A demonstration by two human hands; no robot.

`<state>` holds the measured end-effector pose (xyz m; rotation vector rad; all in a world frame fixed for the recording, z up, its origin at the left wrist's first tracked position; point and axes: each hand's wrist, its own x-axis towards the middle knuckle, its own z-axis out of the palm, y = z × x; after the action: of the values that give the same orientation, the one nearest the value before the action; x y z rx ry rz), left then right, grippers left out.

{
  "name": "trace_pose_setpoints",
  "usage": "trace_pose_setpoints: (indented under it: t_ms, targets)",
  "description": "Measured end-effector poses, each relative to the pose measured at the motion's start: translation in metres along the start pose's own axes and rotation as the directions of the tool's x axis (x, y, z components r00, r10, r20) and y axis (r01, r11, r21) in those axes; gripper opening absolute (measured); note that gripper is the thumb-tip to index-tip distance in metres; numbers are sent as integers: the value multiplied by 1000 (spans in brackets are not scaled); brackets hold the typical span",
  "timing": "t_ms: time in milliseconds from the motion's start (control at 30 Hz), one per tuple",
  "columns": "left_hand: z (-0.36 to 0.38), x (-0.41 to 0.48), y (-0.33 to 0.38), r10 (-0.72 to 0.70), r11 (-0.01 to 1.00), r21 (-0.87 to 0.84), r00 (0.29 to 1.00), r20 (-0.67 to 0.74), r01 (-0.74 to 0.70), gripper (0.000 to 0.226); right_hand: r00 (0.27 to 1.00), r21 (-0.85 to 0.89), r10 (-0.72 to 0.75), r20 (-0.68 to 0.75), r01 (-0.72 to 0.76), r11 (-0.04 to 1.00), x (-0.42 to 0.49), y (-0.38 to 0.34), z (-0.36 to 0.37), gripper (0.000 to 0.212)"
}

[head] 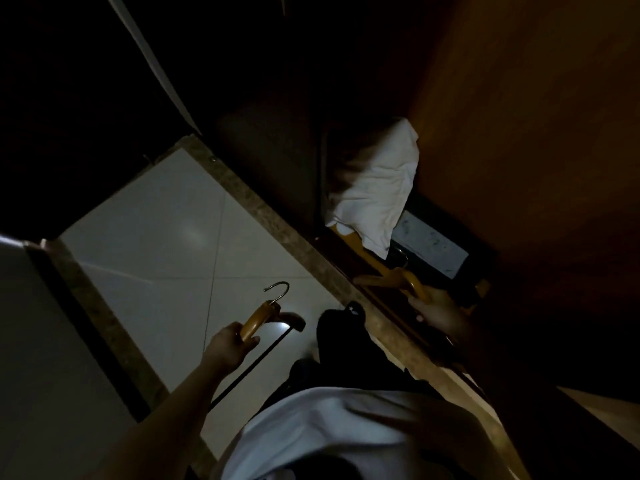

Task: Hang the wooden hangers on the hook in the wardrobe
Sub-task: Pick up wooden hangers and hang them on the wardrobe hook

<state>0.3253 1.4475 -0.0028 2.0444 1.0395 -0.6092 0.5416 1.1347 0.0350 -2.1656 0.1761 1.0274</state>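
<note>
left hand (230,341) grips hanger (258,317), right hand (436,313) too

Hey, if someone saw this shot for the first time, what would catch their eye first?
The white cloth, bundled low in the dark wardrobe, stands out most, next to the pale tiled floor on the left. After that come the hands. The left hand holds a wooden hanger over the tiles with its metal hook pointing up, and the right hand grips a second hanger near the cloth.
</note>
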Motion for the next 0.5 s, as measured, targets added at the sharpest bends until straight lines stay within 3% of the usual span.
trace_pose_setpoints:
  t_ms: [100,167,233,400,500]
  targets:
    - [-15,26,26,3,997,80,1000,22,-5,26,999,38,-47,1,47,998,23,-36,-16,14]
    - [-28,44,50,20,995,97,999,43,-24,25,996,49,-73,-43,76,996,34,-57,-27,8]
    - [-41,63,79,51,993,100,998,49,-56,22,988,60,-108,-114,115,992,46,-73,-40,16]
    - [-75,97,163,256,959,103,964,78,-263,16,940,-5,-192,-282,199,980,65,-104,-76,11]
    - [-95,109,213,384,916,94,921,70,-389,8,872,-52,-235,-429,236,970,70,-117,-103,9]
